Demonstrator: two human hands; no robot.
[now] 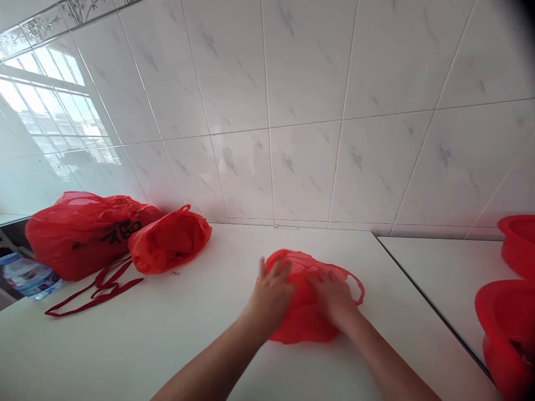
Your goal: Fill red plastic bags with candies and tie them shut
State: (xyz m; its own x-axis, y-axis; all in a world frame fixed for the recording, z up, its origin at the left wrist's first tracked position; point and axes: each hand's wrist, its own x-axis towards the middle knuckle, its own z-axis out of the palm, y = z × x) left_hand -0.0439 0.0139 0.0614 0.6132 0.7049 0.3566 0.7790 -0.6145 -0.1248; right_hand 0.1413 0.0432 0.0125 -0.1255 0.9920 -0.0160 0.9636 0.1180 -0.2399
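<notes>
A red plastic bag [305,320] lies on the white desk [200,334], long way left to right, under both hands; the left hand [271,295] and right hand [334,298] press it side by side, flat and open; to the left sit one big red bag [83,234], one small red bag [169,239], one dark red strap [94,292]; to the right, two red tubs [518,245] [507,334].

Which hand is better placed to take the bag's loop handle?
Probably right: the right hand lies on the red plastic bag beside its loop handle; the left hand sits farther away.
</notes>
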